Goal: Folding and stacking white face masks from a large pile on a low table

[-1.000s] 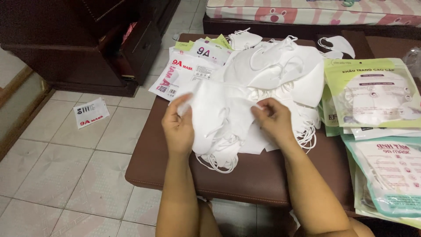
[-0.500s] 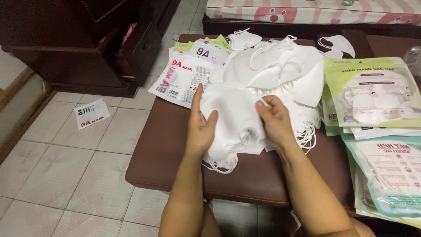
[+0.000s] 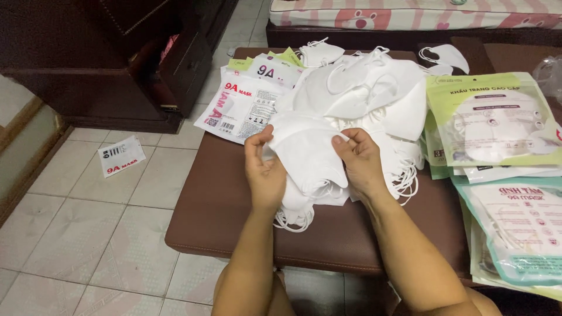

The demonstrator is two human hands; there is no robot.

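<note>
A small stack of flat white cloth face masks (image 3: 304, 158) is held up by both hands near the middle of the brown padded bench top (image 3: 228, 205). The stack's left edge is gripped by the left hand (image 3: 264, 172), with the thumb on top and the fingers curled under. The top right edge is pinched by the right hand (image 3: 360, 162) between thumb and fingers. Thin white ear loops (image 3: 293, 219) hang down from the stack and rest on the bench.

Behind the hands, toward the far edge, a big loose heap of white masks (image 3: 374, 88) is piled. At the far left corner, white and red printed mask bags (image 3: 243, 105) are spread out. At the right edge, green and white mask packets (image 3: 492, 123) are laid over each other. A small white paper label (image 3: 120, 157) is seen on the pale tiled floor (image 3: 88, 234) to the left.
</note>
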